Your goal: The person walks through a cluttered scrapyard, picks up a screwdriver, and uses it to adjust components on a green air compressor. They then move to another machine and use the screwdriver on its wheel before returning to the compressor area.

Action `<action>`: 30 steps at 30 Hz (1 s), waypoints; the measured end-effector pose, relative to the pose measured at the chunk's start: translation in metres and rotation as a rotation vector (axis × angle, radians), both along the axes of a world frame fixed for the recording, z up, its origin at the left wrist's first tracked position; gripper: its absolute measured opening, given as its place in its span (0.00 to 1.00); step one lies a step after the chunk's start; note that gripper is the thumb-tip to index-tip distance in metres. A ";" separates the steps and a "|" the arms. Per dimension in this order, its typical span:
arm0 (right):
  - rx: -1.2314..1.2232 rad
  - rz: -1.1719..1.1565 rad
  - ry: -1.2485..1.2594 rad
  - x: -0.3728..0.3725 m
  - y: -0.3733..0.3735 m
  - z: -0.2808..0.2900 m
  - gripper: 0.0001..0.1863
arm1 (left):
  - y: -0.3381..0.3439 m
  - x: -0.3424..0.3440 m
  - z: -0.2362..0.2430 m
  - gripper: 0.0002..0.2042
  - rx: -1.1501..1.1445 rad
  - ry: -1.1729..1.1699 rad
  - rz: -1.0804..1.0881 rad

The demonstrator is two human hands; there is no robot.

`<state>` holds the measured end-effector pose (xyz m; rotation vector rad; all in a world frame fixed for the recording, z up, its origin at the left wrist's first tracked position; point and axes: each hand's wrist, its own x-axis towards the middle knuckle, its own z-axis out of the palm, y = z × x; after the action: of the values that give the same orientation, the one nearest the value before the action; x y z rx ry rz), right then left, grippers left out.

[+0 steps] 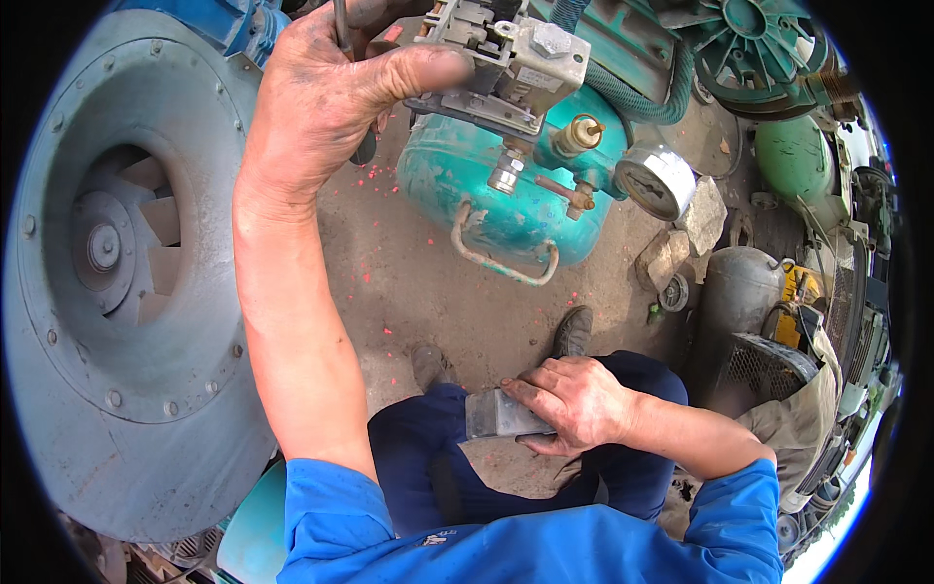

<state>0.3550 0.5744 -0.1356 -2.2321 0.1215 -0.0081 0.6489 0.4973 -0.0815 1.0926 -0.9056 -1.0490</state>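
Observation:
My left hand (pixel 316 92) is raised at the upper left, its fingers curled around a thin dark rod-like thing (pixel 342 27); whether that is a tool or a cable I cannot tell. The thumb reaches to the edge of an uncovered pressure switch (pixel 486 73), its inner parts exposed. This switch sits over a green air tank (pixel 457 161) with a bent handle, a brass valve (pixel 580 134) and a round pressure gauge (pixel 657 182). Lower down, between my knees, my right hand (pixel 579 401) grips a grey box-shaped cover (pixel 501 414).
A large grey-blue blower housing (pixel 195 321) fills the left side. On the right stand a grey metal cylinder (pixel 739 287), stones (pixel 702 216) and a green tank (pixel 793 161). A ribbed green hose (pixel 652 107) runs behind the gauge. Red flecks dot the dirt floor (pixel 389 292).

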 end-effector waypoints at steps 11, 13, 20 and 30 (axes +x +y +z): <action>-0.086 0.007 -0.014 0.015 0.005 -0.073 0.37 | -0.002 0.011 -0.023 0.29 -0.197 -0.077 -0.079; -0.090 -0.009 0.050 0.013 0.003 -0.074 0.37 | -0.003 0.013 -0.027 0.27 -0.255 -0.091 -0.106; -0.195 -0.080 0.058 0.008 0.002 -0.087 0.36 | -0.005 0.002 -0.030 0.23 -0.362 -0.163 -0.033; -0.240 -0.066 0.068 0.012 0.005 -0.084 0.35 | 0.003 0.022 -0.050 0.17 -0.429 -0.201 0.060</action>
<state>0.3674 0.5791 -0.2195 -2.4674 0.2417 0.0181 0.6708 0.5000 -0.1317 0.8645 -1.1869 -0.6595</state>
